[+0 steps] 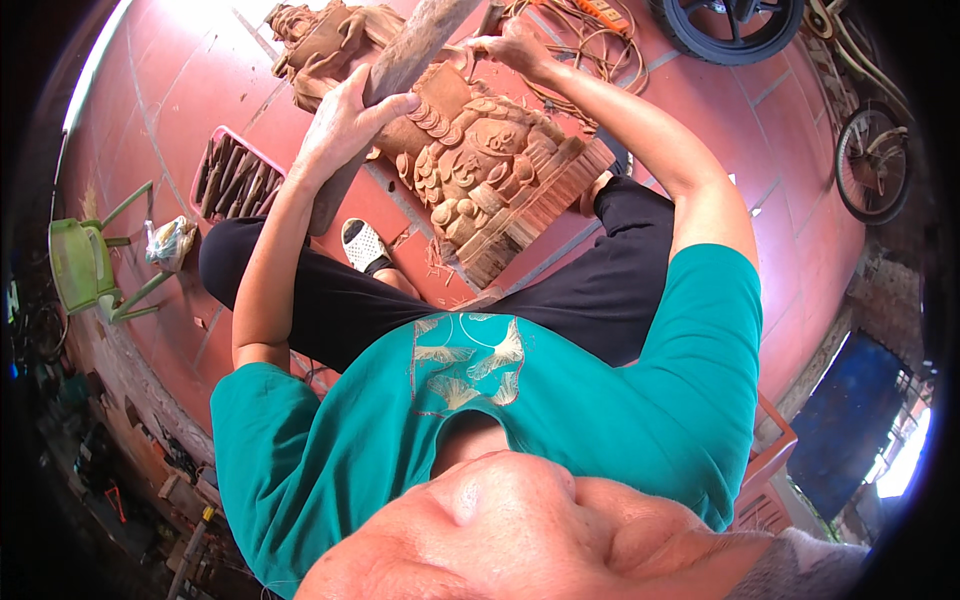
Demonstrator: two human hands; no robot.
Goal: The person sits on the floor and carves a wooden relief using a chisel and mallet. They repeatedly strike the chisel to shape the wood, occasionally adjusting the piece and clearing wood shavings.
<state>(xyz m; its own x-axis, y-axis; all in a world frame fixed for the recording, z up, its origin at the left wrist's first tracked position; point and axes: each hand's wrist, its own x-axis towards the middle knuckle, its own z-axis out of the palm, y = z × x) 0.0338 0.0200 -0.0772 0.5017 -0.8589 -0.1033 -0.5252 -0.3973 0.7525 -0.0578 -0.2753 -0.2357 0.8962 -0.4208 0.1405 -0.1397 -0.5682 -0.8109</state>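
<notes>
Two hands, wood bar plus carving.
Left hand (345,122) wrapped on bar (425,42), thumb laid across it. Right hand (515,48): fingers curled, can't tell what they pinch. Carving (470,165) sits right of left thumb, bodyward of right fingers. Bin (258,150) of tools (238,185) left of left fingers; cord (641,62) right of right fingers.
</notes>
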